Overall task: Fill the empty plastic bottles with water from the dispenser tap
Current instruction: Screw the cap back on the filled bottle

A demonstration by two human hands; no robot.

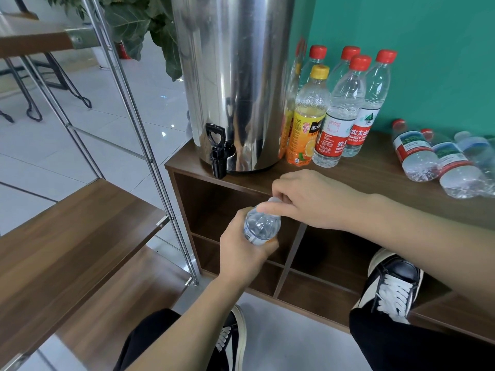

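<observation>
- Your left hand (242,253) grips a clear plastic bottle (261,226) around its body, fingers curled round it, holding it tilted in front of the cabinet's open shelf compartments.
- Your right hand (308,199) sits over the bottle's neck, thumb and fingertips pinching the cap (274,200), which is mostly hidden under them.
- The bottle is below and to the right of the black tap (218,153), well apart from it.
- The tap sticks out from the base of the steel dispenser (233,76), which stands on the brown cabinet top (375,167).
- Just right of the dispenser stand upright bottles: several with red caps (345,111) and an orange juice bottle (308,116) with a yellow cap.
- Further right, more clear bottles (439,162) lie on their sides on the cabinet top.
- Your right shoe (393,285) rests on the cabinet's lower ledge.
</observation>
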